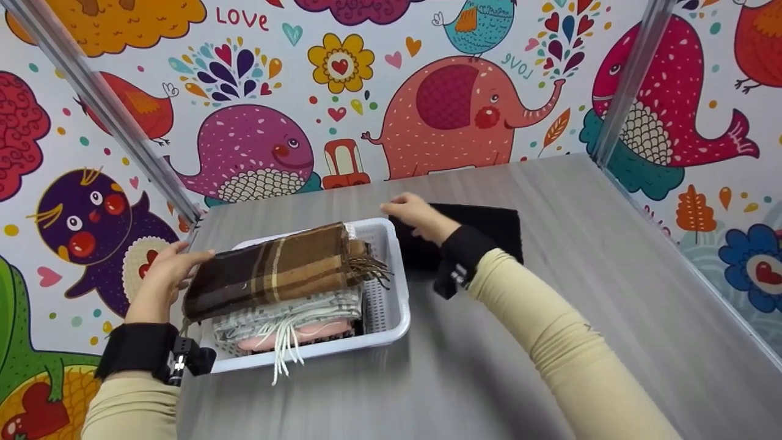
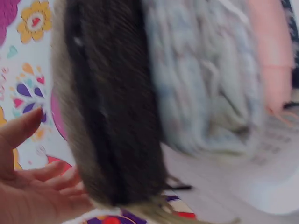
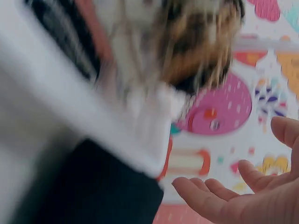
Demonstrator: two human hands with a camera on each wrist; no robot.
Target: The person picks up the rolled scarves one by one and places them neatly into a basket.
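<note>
A folded brown plaid scarf (image 1: 269, 269) with dark fringe lies on top of a stack in a white plastic basket (image 1: 400, 305). Beneath it are a pale grey-and-white patterned scarf (image 1: 330, 305) with white tassels and a folded pink cloth (image 1: 324, 332). My left hand (image 1: 164, 278) is at the plaid scarf's left end, fingers extended and thumb apart in the left wrist view. Over the basket's far right corner hovers my right hand (image 1: 421, 215), holding nothing; its loosely spread fingers (image 3: 201, 193) show in the right wrist view.
A flat black item (image 1: 482, 229) lies on the grey wood-grain table (image 1: 586, 244), just right of the basket and partly behind my right wrist. White tassels (image 1: 287, 348) hang over the basket's near rim. Cartoon-printed walls (image 1: 366, 36) with metal posts enclose the table.
</note>
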